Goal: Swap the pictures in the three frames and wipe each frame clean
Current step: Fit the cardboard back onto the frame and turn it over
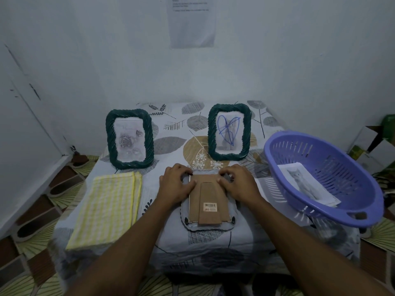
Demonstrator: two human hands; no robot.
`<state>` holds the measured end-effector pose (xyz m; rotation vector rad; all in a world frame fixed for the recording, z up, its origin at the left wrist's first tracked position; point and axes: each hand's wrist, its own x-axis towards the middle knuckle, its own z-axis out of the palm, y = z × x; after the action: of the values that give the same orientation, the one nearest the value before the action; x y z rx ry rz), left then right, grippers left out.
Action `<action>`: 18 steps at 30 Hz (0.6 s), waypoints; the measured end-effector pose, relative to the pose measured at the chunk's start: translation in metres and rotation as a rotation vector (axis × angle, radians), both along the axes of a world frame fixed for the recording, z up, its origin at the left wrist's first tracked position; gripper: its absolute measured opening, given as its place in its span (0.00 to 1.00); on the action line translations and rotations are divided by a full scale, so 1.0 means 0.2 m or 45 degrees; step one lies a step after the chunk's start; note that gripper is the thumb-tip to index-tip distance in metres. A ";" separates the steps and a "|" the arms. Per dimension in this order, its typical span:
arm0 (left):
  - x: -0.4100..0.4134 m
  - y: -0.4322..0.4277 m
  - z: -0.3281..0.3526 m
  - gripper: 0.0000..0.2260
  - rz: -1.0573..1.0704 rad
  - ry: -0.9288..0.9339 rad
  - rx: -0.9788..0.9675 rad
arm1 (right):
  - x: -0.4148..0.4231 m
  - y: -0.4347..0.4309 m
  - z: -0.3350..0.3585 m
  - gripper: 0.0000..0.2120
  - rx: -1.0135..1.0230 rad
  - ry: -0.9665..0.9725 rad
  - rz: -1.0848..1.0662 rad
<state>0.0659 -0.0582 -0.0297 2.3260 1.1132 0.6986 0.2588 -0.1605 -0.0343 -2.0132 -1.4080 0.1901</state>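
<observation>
The face-down frame (208, 201) lies flat at the centre of the worktop (213, 248), backing board (195, 195) and folded stand uppermost. Expect a light assembly with a rigid rim; the board is thin card, likely to crease if pried at one corner; treat the glazing (hidden underneath) as fragile. Recommended hold: turn the small black clips (187, 220) at the corners aside, then lift the board by one long edge. The left hand (177, 184) rests on the far left corner and the right hand (239, 183) on the far right, both palm-down, forearms converging; the fingers (224, 173) are curled close together over the far rim. Whether they pinch a clip cannot be determined.
</observation>
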 end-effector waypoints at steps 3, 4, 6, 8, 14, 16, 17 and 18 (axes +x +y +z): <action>0.00 0.00 0.00 0.14 -0.001 -0.025 0.007 | 0.00 -0.01 -0.01 0.11 0.066 0.019 0.011; -0.01 0.00 0.00 0.15 -0.004 -0.033 -0.001 | 0.00 -0.01 -0.01 0.12 0.071 0.025 0.012; -0.01 0.00 0.00 0.16 -0.009 -0.041 -0.009 | -0.01 -0.01 -0.01 0.12 0.076 0.029 0.013; -0.01 0.00 -0.01 0.14 -0.005 -0.051 -0.004 | -0.01 -0.01 -0.01 0.12 0.084 0.028 0.012; -0.01 0.00 0.00 0.16 -0.001 -0.021 -0.012 | -0.01 -0.02 -0.02 0.13 0.087 0.039 -0.001; 0.00 0.01 0.00 0.14 -0.004 0.005 -0.030 | -0.01 -0.02 -0.02 0.13 0.088 0.034 -0.003; 0.00 0.01 0.00 0.13 -0.004 0.008 -0.029 | -0.01 -0.01 -0.02 0.13 0.086 0.035 -0.009; 0.00 0.01 0.00 0.12 -0.005 0.005 -0.027 | -0.01 -0.01 -0.02 0.13 0.087 0.035 -0.011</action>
<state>0.0656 -0.0553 -0.0291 2.3123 1.1124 0.6778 0.2571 -0.1631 -0.0386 -1.9538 -1.3707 0.1634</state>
